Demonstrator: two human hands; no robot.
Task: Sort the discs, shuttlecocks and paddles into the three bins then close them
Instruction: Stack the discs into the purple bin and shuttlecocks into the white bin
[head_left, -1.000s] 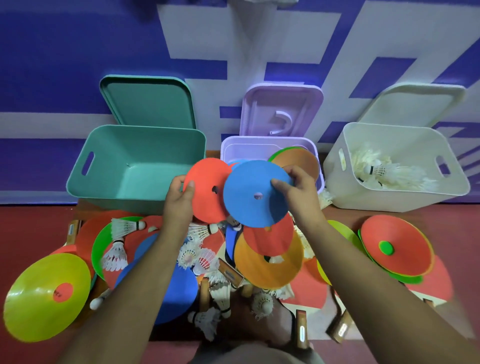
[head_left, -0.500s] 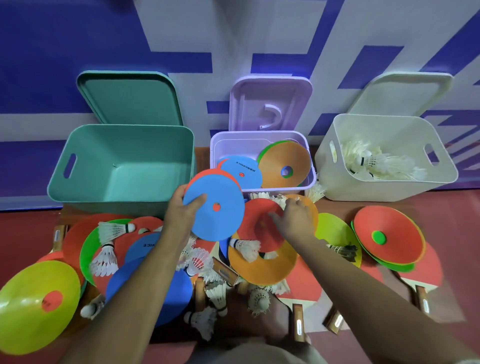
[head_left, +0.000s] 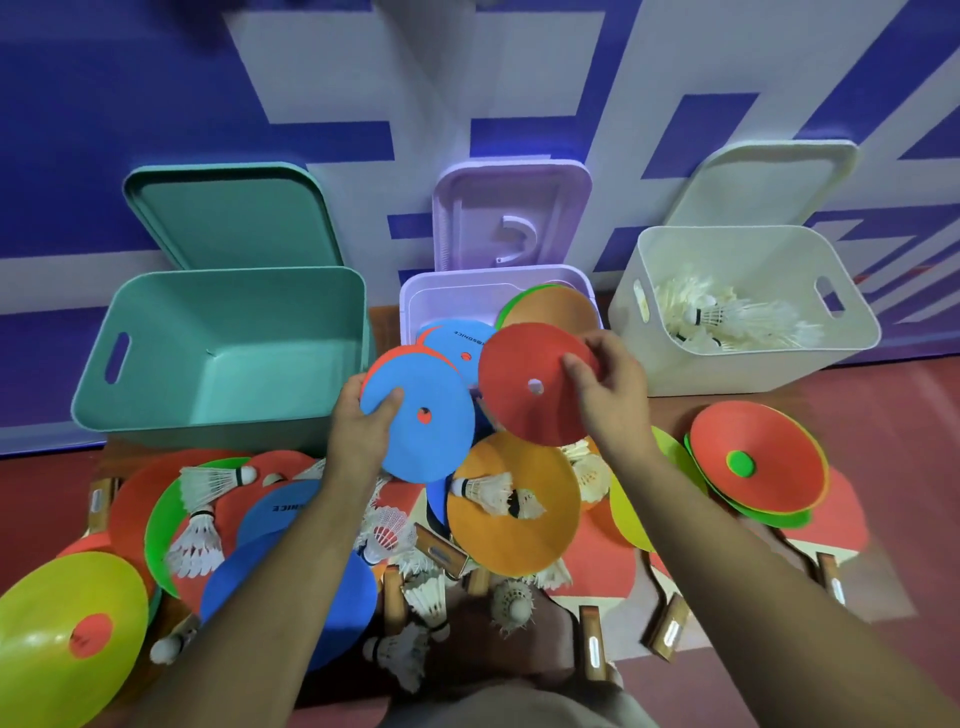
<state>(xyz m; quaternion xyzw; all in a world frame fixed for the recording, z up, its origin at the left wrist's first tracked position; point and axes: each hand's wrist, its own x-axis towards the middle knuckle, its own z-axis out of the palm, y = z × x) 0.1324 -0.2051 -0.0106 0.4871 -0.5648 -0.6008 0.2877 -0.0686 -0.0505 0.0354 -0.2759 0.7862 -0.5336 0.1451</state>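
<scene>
My left hand (head_left: 358, 431) grips a blue disc (head_left: 431, 431) stacked over a red one, in front of the lilac bin (head_left: 415, 296). My right hand (head_left: 608, 395) pinches a red disc (head_left: 524, 395) by its right edge, held up just before that bin. Inside the lilac bin lie a blue disc (head_left: 462, 338) and an orange disc (head_left: 550, 312). The green bin (head_left: 228, 358) on the left holds nothing visible. The white bin (head_left: 748, 306) on the right holds shuttlecocks (head_left: 727, 317). Discs, shuttlecocks and red paddles (head_left: 587, 566) lie piled on the floor below my hands.
All three lids lean open against the blue-and-white wall: green lid (head_left: 228, 218), lilac lid (head_left: 514, 218), white lid (head_left: 763, 182). A yellow disc (head_left: 67, 634) lies at lower left and a red-over-green stack of discs (head_left: 758, 462) at right. Wooden paddle handles (head_left: 592, 644) stick out near me.
My right hand picked a red disc off the pile and lifted it towards the lilac bin. My left hand kept holding the blue and red discs.
</scene>
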